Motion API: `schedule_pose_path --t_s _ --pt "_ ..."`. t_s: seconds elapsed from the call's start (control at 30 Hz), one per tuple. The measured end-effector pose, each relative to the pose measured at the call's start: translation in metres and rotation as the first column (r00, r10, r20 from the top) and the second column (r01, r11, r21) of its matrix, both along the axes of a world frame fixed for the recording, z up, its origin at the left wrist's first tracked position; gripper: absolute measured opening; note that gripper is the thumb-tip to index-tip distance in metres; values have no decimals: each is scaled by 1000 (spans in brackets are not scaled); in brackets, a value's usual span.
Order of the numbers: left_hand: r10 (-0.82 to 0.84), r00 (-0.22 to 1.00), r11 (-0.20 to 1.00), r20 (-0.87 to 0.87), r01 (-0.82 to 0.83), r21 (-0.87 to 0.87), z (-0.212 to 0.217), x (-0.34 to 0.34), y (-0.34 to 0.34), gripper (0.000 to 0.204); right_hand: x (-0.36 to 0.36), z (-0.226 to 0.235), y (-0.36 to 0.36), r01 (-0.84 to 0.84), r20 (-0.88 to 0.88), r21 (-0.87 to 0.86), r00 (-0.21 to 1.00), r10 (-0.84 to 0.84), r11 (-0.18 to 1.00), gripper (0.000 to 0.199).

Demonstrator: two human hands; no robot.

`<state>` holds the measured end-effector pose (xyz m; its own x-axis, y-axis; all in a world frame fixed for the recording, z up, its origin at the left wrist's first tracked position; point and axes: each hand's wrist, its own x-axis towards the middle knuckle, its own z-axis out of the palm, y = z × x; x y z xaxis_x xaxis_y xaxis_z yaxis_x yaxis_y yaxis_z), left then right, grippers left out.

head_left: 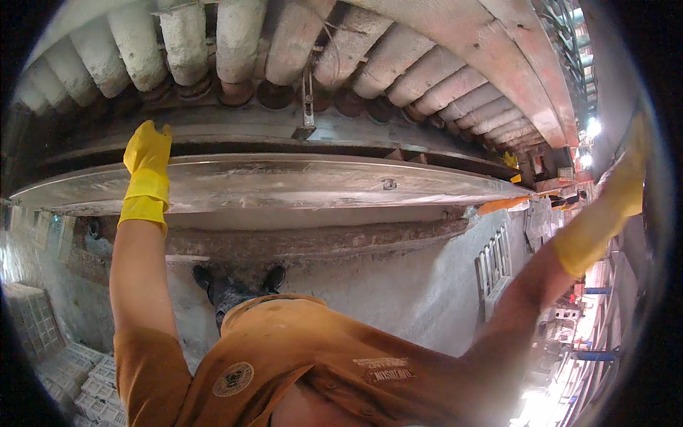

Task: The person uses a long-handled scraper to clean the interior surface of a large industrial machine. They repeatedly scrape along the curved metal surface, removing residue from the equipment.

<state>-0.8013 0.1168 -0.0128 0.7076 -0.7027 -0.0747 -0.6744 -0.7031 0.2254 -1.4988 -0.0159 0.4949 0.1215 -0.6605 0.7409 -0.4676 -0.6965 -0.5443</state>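
My left hand [148, 147], in a yellow rubber glove, is closed at the rim of a long metal trough [284, 181]. Its fingers curl toward the dark gap behind the rim, and whatever they hold is hidden. Out to the right, my right hand [629, 167] is raised in a matching yellow glove, well away from the trough. Motion blur smears its fingers, so their pose does not show.
Thick, crusted pale pipes [238, 43] hang in a row above the trough. A metal bracket [307, 107] comes down between them. Another person's yellow glove [511, 160] and orange sleeve [505, 205] show at the trough's right end. White crates [32, 317] stand lower left.
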Motion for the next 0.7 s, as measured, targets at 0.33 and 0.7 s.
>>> schedule_pose_path --t_s 0.33,0.7 --pt "-12 999 1000 30 12 -5 -7 4 -17 57 122 -488 -25 185 -12 719 967 -253 670 28" --pt "-40 996 999 79 41 -18 -18 4 16 56 172 -536 2 610 -556 118 695 -457 784 30"
